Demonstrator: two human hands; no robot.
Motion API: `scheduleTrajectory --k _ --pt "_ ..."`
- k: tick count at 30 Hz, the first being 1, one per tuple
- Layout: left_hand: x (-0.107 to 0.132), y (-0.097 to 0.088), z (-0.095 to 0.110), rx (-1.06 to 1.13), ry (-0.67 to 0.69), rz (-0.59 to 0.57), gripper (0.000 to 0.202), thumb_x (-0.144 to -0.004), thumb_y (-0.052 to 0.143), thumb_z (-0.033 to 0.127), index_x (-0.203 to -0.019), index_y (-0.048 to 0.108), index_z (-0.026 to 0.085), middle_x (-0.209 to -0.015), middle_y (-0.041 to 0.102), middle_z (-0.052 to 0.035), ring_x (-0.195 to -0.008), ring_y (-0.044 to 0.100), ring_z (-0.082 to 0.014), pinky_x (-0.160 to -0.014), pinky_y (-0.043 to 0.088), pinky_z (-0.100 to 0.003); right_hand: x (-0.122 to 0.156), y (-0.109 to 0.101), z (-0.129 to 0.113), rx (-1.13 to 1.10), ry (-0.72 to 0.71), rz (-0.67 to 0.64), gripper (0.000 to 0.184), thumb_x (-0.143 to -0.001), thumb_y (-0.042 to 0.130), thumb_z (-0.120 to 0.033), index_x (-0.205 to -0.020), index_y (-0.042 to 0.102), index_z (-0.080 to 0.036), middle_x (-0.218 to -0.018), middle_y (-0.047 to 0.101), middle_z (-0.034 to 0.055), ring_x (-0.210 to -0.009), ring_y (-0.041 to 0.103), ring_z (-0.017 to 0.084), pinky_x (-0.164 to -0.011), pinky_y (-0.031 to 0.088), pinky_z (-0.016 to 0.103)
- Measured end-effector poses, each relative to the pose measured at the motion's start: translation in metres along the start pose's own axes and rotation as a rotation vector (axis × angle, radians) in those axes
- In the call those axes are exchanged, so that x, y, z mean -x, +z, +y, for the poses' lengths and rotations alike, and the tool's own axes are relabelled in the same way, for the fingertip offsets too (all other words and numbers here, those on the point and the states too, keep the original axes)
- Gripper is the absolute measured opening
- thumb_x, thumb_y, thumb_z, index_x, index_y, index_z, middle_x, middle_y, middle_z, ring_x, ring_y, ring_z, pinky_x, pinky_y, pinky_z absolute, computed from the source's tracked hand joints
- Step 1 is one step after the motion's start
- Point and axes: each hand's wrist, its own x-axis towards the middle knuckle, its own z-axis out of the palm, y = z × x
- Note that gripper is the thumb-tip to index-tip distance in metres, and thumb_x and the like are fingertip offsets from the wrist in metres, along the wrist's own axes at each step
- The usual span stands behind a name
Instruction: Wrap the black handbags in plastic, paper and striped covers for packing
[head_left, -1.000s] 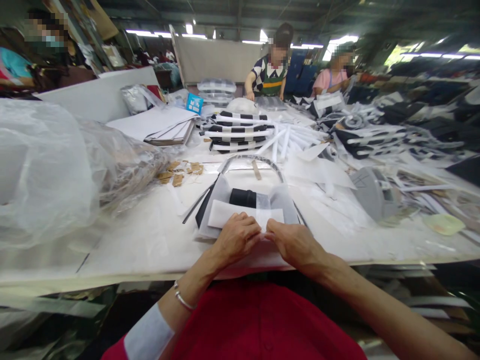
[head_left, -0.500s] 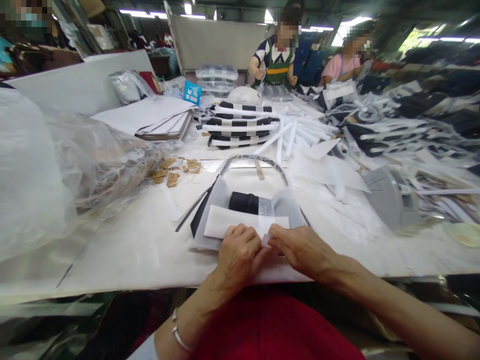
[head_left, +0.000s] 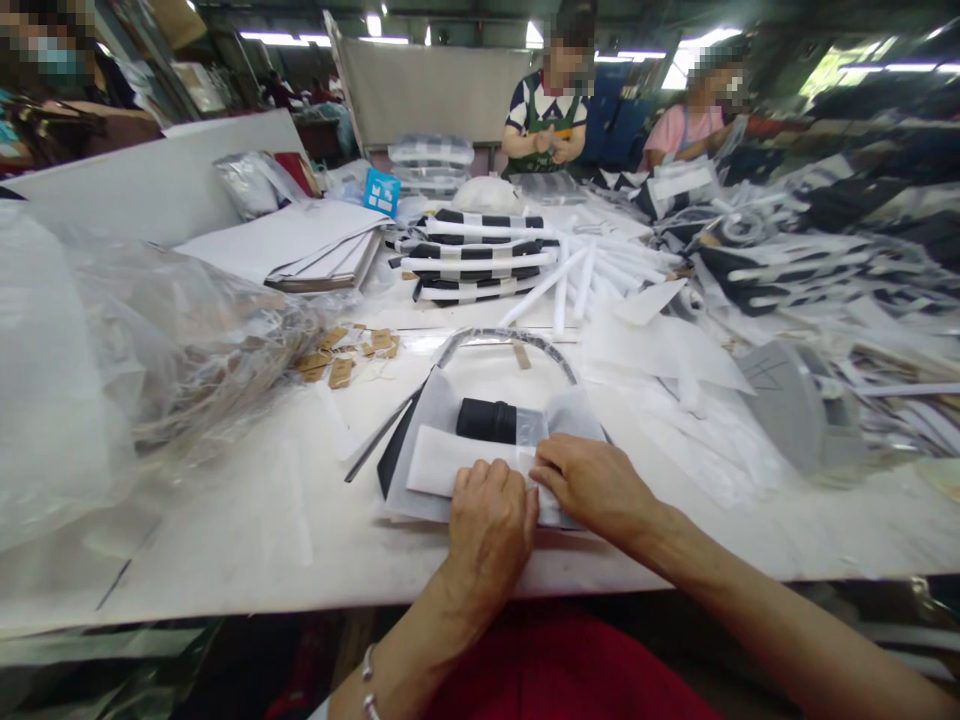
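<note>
Right hand (head_left: 585,475) has edged slightly forward since the earlier frame; its bent fingers touch the white strip (head_left: 448,462), and the left hand's (head_left: 491,520) curl over it, whether pinching I cannot tell. Strip and black roll (head_left: 486,421) lie on the sheet-wrapped bag (head_left: 433,408), on the counter (head_left: 232,530); brown tags (head_left: 340,373) lie left.

Dim bkgd w/ glare at window (head_left: 681,68) & ceiling lights (head_left: 274,39), brighter tabletop (head_left: 232,550), blur + stretch twd edges
</note>
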Motion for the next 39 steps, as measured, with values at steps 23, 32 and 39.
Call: scheduleTrajectory --k 23,32,39 --pt "0.022 -0.007 -0.008 0.05 0.224 -0.111 0.048 -0.088 0.063 0.046 -0.128 0.052 0.022 -0.118 0.064 -0.0072 -0.101 0.055 -0.0248 -0.087 0.044 -0.041 -0.019 0.02 0.019 -0.315 0.18 0.063 0.022 -0.074 0.073 -0.029 -0.066 0.055 -0.02 -0.059 0.053 -0.0052 -0.058 0.047 0.011 -0.054 0.027 0.024" --pt "0.016 -0.007 0.003 -0.047 0.246 -0.018 0.04 -0.082 0.071 0.037 -0.115 0.058 0.018 -0.108 0.067 -0.0077 -0.117 0.054 -0.029 -0.106 0.037 -0.051 -0.025 0.019 0.022 -0.23 0.246 0.131 0.02 -0.073 0.075 -0.033 -0.073 0.059 -0.02 -0.072 0.064 0.0016 -0.069 0.056 0.017 -0.061 0.031 0.026" --pt "0.009 -0.016 0.001 0.017 0.241 -0.106 0.035 -0.082 0.071 0.035 -0.113 0.059 0.021 -0.106 0.069 -0.0056 -0.119 0.058 -0.0264 -0.109 0.036 -0.053 -0.027 0.013 0.018 -0.308 0.238 0.152 0.013 -0.071 0.074 -0.024 -0.072 0.064 -0.017 -0.074 0.067 0.0062 -0.077 0.061 0.021 -0.065 0.038 0.028"
